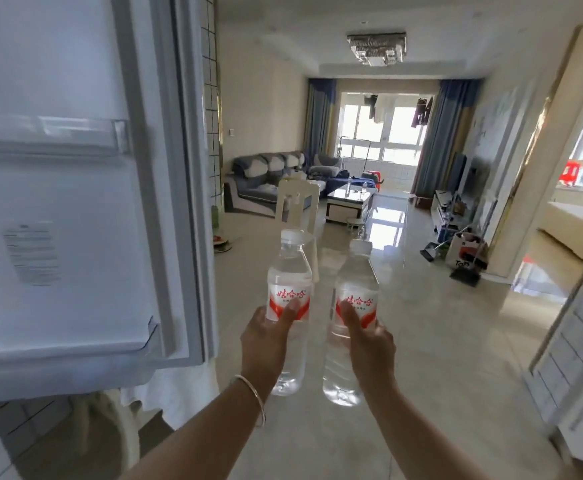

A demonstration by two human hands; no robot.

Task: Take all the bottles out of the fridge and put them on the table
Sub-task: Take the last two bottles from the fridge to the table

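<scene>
Bottles up! Left hand grips the eleven-o'clock water bottle, right hand the one-o'clock water bottle; full, probably heavy and slick, best held mid-label.

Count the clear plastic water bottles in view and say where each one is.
2 for certain: one clear plastic water bottle in the left hand, another in the right hand. Small bottle-like shapes on the distant coffee table are too small to confirm.
</scene>
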